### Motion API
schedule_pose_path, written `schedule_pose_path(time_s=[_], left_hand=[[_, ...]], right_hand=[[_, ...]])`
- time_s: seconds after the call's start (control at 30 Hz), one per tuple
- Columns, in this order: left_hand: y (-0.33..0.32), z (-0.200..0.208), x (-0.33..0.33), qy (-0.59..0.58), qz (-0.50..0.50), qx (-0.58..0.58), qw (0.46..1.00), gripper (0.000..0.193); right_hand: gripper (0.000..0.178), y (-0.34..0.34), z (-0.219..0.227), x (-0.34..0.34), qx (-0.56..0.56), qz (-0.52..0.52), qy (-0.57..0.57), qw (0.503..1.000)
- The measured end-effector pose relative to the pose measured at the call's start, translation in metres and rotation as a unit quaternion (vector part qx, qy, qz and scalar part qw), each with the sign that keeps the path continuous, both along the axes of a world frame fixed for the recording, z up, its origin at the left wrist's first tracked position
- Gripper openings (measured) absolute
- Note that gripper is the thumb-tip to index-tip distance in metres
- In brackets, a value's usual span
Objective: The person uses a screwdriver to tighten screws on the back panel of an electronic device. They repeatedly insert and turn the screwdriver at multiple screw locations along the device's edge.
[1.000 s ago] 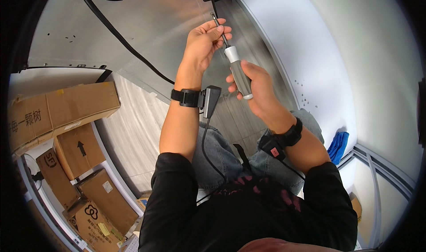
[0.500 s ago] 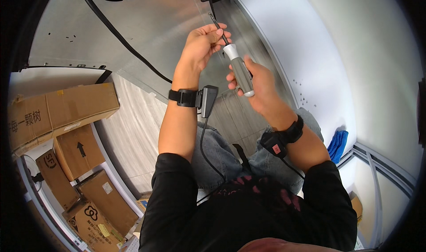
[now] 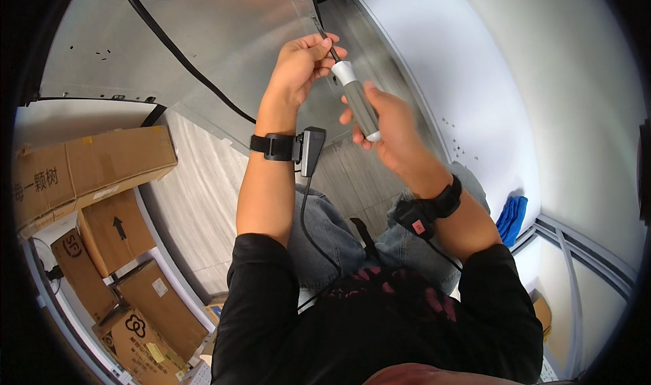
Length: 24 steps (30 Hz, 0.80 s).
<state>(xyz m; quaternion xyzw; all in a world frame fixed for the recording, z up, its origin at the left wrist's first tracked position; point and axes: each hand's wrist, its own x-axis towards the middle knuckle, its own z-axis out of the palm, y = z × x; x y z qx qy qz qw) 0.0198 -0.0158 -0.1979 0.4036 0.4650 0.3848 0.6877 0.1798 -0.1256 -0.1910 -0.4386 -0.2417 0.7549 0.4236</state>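
Because the screwdriver (image 3: 358,101) carries its bulk in the handle (image 3: 365,115), it is judged light overall but tail-heavy. It lies near 1 o'clock from the centre of view, its shaft (image 3: 319,29) pointing toward 11 and its butt toward 5.

The left hand (image 3: 296,63), just short of 12 o'clock, has thumb and forefinger together on the shaft. The right hand (image 3: 397,127), between 1 and 2, is curled about the handle; the hand is slightly blurred, and firmness of grip cannot be told. The tip shows at the edge of the metal panel (image 3: 224,39); contact cannot be confirmed.

Handling assessment: the shaft appears stiff, narrow and smooth, liable to slide in a light pinch. The grey handle looks duller and should offer the surer hold; its pale collar (image 3: 343,71) looks harder and slicker. No fragility is apparent. Recommended hold: right fingers round the grey middle, left fingertips steadying the shaft, clear of the tip.

The cord (image 3: 173,46), entering between 10 and 11 o'clock and reaching the left forearm, looks pliable. Specks on the white board (image 3: 502,107), between 2 and 3, are too small to identify. A cloth (image 3: 513,219), evidently soft, lies just past 3.
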Motion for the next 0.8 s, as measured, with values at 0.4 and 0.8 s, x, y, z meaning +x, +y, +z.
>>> schedule_pose_path(time_s=[0.4,0.8], left_hand=[[-0.008,0.009,0.009,-0.026,0.017,-0.013,0.999,0.021],[-0.005,0.0,0.007,0.053,0.015,0.015,0.998,0.022]], right_hand=[[0.042,-0.007,0.009,-0.013,0.036,-0.031,-0.031,0.998],[0.04,-0.006,-0.012,-0.012,0.244,-0.049,-0.332,0.91]])
